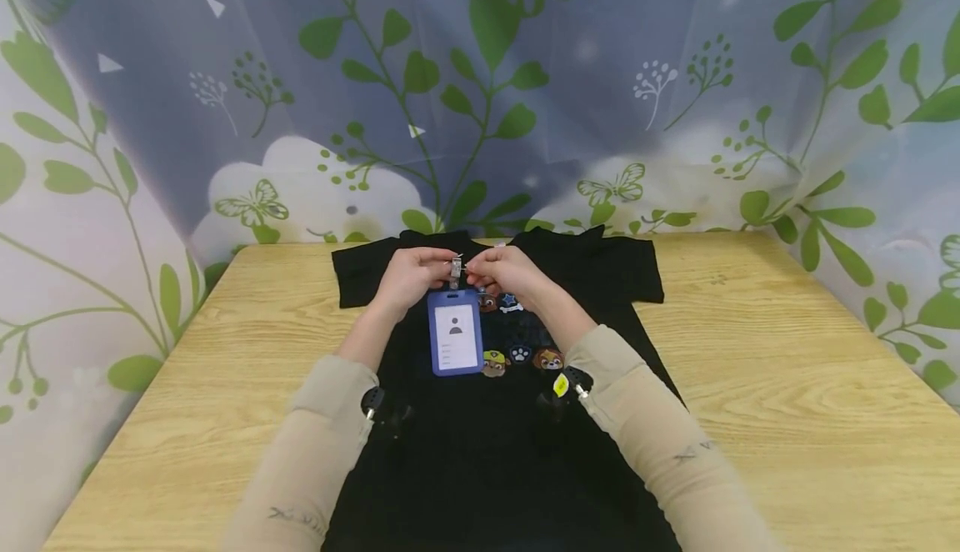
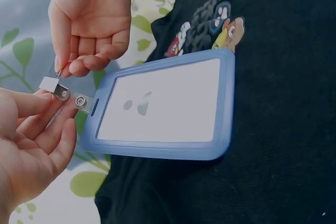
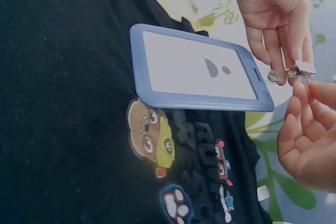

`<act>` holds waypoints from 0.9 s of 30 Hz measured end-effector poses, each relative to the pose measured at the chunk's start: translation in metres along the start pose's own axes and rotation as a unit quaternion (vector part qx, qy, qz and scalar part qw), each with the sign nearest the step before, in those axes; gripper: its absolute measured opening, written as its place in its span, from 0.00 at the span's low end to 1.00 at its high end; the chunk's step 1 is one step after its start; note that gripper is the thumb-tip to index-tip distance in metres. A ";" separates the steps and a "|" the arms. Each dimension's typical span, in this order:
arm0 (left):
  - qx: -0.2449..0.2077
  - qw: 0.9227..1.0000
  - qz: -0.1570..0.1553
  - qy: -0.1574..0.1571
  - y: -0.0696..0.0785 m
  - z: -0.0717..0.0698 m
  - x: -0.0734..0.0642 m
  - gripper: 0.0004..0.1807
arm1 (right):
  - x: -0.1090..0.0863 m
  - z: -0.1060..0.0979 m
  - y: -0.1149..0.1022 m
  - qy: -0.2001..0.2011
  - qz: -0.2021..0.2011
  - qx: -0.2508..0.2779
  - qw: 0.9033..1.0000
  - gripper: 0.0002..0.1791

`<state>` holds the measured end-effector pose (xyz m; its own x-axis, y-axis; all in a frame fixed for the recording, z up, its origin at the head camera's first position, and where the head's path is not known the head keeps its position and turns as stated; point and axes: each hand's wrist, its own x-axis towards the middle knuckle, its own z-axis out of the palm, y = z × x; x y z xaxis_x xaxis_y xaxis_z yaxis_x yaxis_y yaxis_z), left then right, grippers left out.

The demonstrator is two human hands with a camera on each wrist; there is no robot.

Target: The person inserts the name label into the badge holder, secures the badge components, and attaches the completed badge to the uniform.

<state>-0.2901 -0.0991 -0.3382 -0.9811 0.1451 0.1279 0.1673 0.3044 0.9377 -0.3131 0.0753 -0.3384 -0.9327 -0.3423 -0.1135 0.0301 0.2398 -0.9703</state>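
Note:
A blue-framed ID badge holder (image 1: 457, 367) with a white card hangs by a clear strap from a metal badge clip (image 1: 456, 272), over a black T-shirt (image 1: 495, 460). My left hand (image 1: 407, 278) pinches the clip's body between thumb and fingers. From the other side, my right hand (image 1: 516, 275) pinches a thin metal pin at the clip, seen close up by its fingertips (image 3: 310, 88) in the right wrist view. The left wrist view shows the snap button (image 2: 80, 101) on the strap. Whether the pin touches the cloth cannot be made out.
The shirt lies spread on a wooden table (image 1: 757, 352), its collar end away from me. Cartoon dog patches (image 1: 549, 358) and a paw print (image 1: 520, 354) decorate its chest. A leaf-patterned curtain (image 1: 570, 77) stands behind and at both sides.

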 end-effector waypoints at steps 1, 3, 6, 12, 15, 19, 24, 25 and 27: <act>0.002 1.000 -0.004 0.001 -0.002 0.000 0.001 0.15 | 0.001 0.001 0.001 0.002 0.002 -0.006 1.000 0.12; 0.004 1.000 -0.012 0.004 -0.005 0.000 0.002 0.15 | 0.004 0.003 0.004 0.009 0.003 -0.011 1.000 0.12; 0.007 1.000 -0.020 0.007 -0.011 -0.002 0.005 0.15 | 0.009 0.008 0.007 0.018 0.010 -0.004 1.000 0.13; 0.000 0.999 -0.046 0.010 -0.024 -0.013 0.009 0.15 | 0.021 0.022 0.013 0.038 0.020 0.008 0.999 0.13; 0.000 0.997 -0.070 0.013 -0.030 -0.019 0.010 0.15 | 0.026 0.025 0.017 0.054 0.011 -0.026 0.998 0.12; 0.006 0.995 -0.101 0.012 -0.037 -0.025 0.011 0.14 | 0.030 0.025 0.024 0.078 0.002 -0.076 0.994 0.10; 0.006 0.992 -0.129 0.000 -0.045 -0.031 0.011 0.14 | 0.036 0.029 0.032 0.087 -0.045 -0.245 0.965 0.07; 0.009 0.991 -0.131 -0.001 -0.046 -0.032 0.010 0.14 | 0.038 0.031 0.032 0.086 -0.060 -0.290 0.951 0.07; 0.015 0.991 -0.134 -0.001 -0.048 -0.034 0.010 0.14 | 0.040 0.037 0.031 0.083 -0.084 -0.365 0.923 0.08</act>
<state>-0.3111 -0.1440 -0.3716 -0.9904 0.0577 -0.1255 -0.0966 0.3609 0.9276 -0.3362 0.0358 -0.3805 -0.9462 -0.3007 0.1197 -0.3143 0.7657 -0.5612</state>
